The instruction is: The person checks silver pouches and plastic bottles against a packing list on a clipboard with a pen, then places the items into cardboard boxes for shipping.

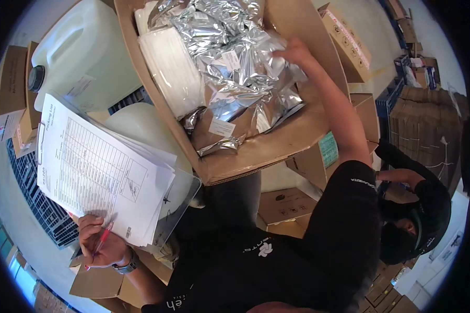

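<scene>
Two hands are working apart — right hand point(293, 52) spreading open fingers on foil bags point(235, 62) far right, left hand point(100, 245) gripping a red pen point(102, 241) near left.

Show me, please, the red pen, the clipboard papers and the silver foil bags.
red pen point(102, 241), head view, mid barrel.
clipboard papers point(96, 167), head view, printed table.
silver foil bags point(230, 57), head view, top bag's crinkled face.

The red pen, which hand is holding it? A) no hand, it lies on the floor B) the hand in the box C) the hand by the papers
C: the left hand grips the red pen at the bottom edge of the papers, while the right hand reaches onto the silver bags in the box.
</scene>
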The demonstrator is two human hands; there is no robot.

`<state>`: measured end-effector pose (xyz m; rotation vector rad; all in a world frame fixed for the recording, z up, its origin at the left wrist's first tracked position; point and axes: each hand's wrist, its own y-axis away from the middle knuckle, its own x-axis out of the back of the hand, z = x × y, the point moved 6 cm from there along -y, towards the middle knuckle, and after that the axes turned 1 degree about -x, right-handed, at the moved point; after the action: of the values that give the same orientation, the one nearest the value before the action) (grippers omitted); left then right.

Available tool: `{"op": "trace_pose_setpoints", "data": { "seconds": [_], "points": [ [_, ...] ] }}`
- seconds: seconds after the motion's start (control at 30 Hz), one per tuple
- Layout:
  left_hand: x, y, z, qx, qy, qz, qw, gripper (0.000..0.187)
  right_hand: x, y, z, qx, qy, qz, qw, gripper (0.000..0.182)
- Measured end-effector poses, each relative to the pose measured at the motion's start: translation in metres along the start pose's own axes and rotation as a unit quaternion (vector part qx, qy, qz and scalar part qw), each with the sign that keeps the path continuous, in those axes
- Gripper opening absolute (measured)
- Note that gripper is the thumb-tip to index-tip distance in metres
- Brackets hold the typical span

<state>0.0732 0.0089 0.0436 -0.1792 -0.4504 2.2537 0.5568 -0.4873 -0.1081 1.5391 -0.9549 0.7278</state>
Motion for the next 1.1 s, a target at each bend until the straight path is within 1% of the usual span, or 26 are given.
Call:
{"op": "trace_pose_setpoints", "data": {
  "seconds": [0.03,0.1,0.17,0.23,0.27,0.3,0.33,0.4,0.47,0.5,0.53,0.57,0.63,0.7,0.77,0.83,0.87,0.93,0.97,1.03,1.07,1.1],
  "points": [
    [-0.001,0.000,0.000,0.002,-0.005,-0.003,1.000,0.056,0.027,0.011,-0.022,0.018,0.029,0.052,0.998,0.068],
    [-0.002,0.000,0.001,0.011,-0.006,0.000,1.000,0.055,0.062,0.017,-0.036,0.123,0.076,0.183,0.973,0.062],
    [0.007,0.000,-0.002,0.006,-0.001,-0.010,1.000,0.055,0.124,0.073,-0.063,0.208,-0.017,0.313,0.926,0.050],
    [0.007,0.001,-0.004,0.012,0.007,-0.014,1.000,0.055,0.195,0.090,-0.041,0.166,-0.025,0.327,0.930,0.043],
    [0.009,0.001,-0.004,0.019,0.008,-0.021,1.000,0.055,0.216,0.159,-0.094,0.142,-0.147,0.383,0.901,0.034],
    [0.012,0.001,-0.006,0.020,0.011,-0.020,1.000,0.055,0.233,0.188,-0.107,0.191,-0.208,0.321,0.904,0.035],
    [0.013,0.002,-0.008,0.019,0.014,-0.017,1.000,0.055,0.243,0.187,-0.105,0.192,-0.211,0.413,0.865,0.034],
    [0.014,0.003,-0.007,0.022,0.019,-0.022,0.999,0.055,0.242,0.143,-0.081,0.306,-0.259,0.422,0.813,0.031],
    [0.013,0.004,-0.006,0.029,0.022,-0.023,0.999,0.055,0.209,0.110,-0.053,0.147,-0.166,0.381,0.897,0.033],
    [0.012,0.004,-0.005,0.025,0.004,-0.020,0.999,0.055,0.188,0.090,-0.037,0.101,0.071,0.318,0.940,0.044],
    [0.011,0.003,-0.004,0.021,-0.012,-0.017,1.000,0.055,0.156,0.091,-0.037,0.156,0.087,0.276,0.944,0.036],
    [0.010,0.003,-0.003,0.022,-0.028,-0.010,0.999,0.056,0.128,0.093,-0.035,0.177,0.192,0.219,0.940,0.034],
    [0.008,0.006,-0.002,0.021,-0.014,-0.002,1.000,0.056,0.082,0.091,-0.023,0.165,0.200,0.121,0.958,0.030],
    [0.005,0.002,-0.001,0.008,-0.007,-0.012,1.000,0.056,0.038,0.076,-0.009,0.228,0.178,-0.053,0.956,0.027],
    [0.010,0.001,-0.002,0.006,-0.013,-0.025,1.000,0.055,0.014,0.057,-0.011,0.099,0.170,-0.211,0.957,0.027],
    [0.011,0.000,0.000,0.007,-0.045,-0.026,0.999,0.054,-0.024,-0.002,0.021,0.235,0.274,-0.154,0.920,0.028],
    [0.009,0.000,0.002,0.011,-0.043,-0.026,0.999,0.054,-0.038,-0.019,0.031,0.233,0.275,-0.156,0.920,0.028],
    [0.007,-0.001,0.002,0.009,-0.040,-0.009,0.999,0.053,-0.060,-0.043,0.031,0.207,0.253,-0.161,0.931,0.039],
    [0.006,0.000,0.002,0.014,-0.041,-0.008,0.999,0.053,-0.069,-0.048,0.030,0.206,0.254,-0.165,0.930,0.039],
    [0.007,0.000,0.003,-0.002,-0.045,-0.002,0.999,0.052,-0.080,-0.054,0.028,0.169,0.124,-0.133,0.969,0.041],
    [0.010,0.002,0.002,0.000,-0.046,-0.003,0.999,0.052,-0.087,-0.064,0.033,0.168,0.123,-0.136,0.969,0.041],
    [0.016,0.004,0.001,0.012,-0.031,-0.008,0.999,0.054,-0.101,-0.083,0.037,0.215,0.117,-0.157,0.957,0.041]
  ]
}}
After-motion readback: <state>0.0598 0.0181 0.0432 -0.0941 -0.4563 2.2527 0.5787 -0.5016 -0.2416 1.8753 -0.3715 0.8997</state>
